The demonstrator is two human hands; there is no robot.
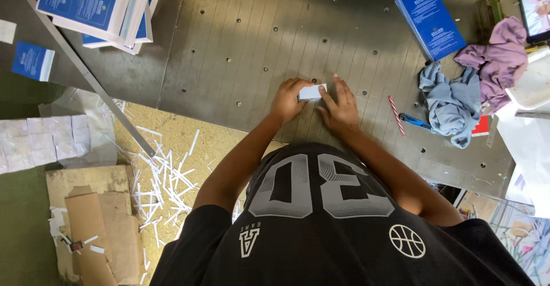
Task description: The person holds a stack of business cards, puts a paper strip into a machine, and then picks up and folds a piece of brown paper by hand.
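Observation:
A small stack of white paper slips point(313, 91) lies on the grey metal table point(258, 39) with rows of round holes. My left hand point(288, 98) grips the stack's left end with curled fingers. My right hand point(341, 108) lies flat beside it, its fingertips pressing the stack's right edge. Both forearms reach forward from my black printed shirt.
Stacks of blue booklets point(103, 8) sit at the table's far left, one blue booklet point(431, 19) at far right. Grey and purple rags point(475, 85), a striped pencil point(396, 115) and a blue cutter lie right. Paper strips point(160, 183) and cardboard point(97, 223) litter the floor.

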